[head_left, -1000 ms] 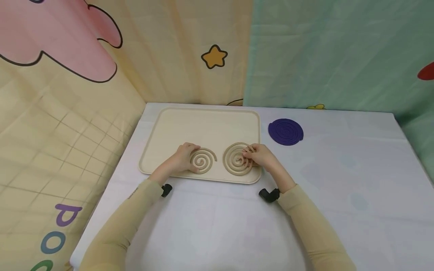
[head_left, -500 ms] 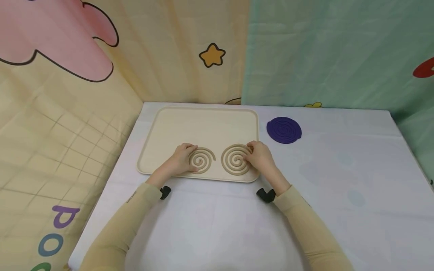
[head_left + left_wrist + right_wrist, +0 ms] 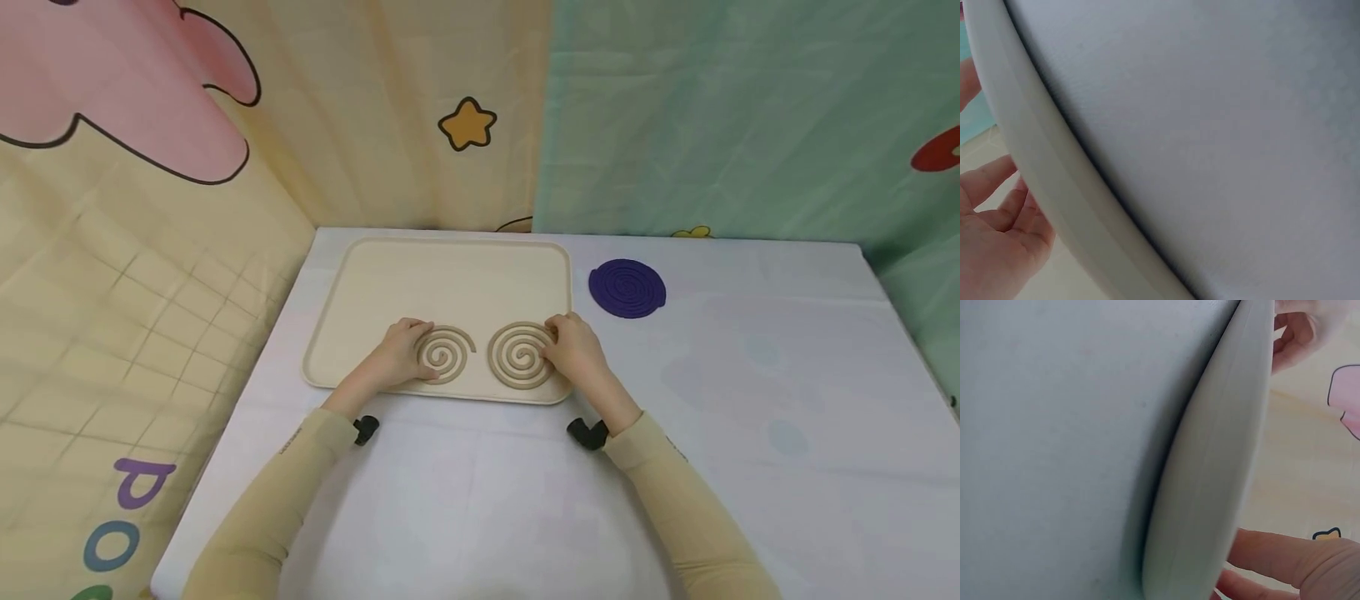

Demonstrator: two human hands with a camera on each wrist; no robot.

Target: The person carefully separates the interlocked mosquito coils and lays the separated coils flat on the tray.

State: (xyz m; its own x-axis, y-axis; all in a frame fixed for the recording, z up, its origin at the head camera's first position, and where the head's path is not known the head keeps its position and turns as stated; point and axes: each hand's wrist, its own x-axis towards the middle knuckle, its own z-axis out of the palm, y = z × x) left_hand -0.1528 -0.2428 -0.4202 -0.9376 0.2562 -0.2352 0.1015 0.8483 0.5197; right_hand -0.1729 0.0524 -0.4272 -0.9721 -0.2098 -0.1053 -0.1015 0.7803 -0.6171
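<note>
Two tan spiral coils lie side by side at the front of a beige tray [image 3: 442,267]. My left hand [image 3: 420,352] holds the left coil [image 3: 450,354] by its left edge, fingers over the top and thumb under the front. My right hand [image 3: 552,345] grips the right coil [image 3: 517,356] at its right edge with curled fingers. Both coils lie flat on the tray. In the left wrist view, only the tray's rim [image 3: 1054,187] and part of my left hand [image 3: 994,237] show. The right wrist view holds the rim [image 3: 1210,487] and a finger [image 3: 1285,556].
A purple spiral coil [image 3: 627,287] lies on the white tablecloth [image 3: 750,375] just right of the tray. Patterned cloth walls stand close behind and to the left. The table's left edge runs near my left arm.
My right hand has drawn back from the middle of the right coil to its right edge. The left hand has kept its hold. Both coils stay in place.
</note>
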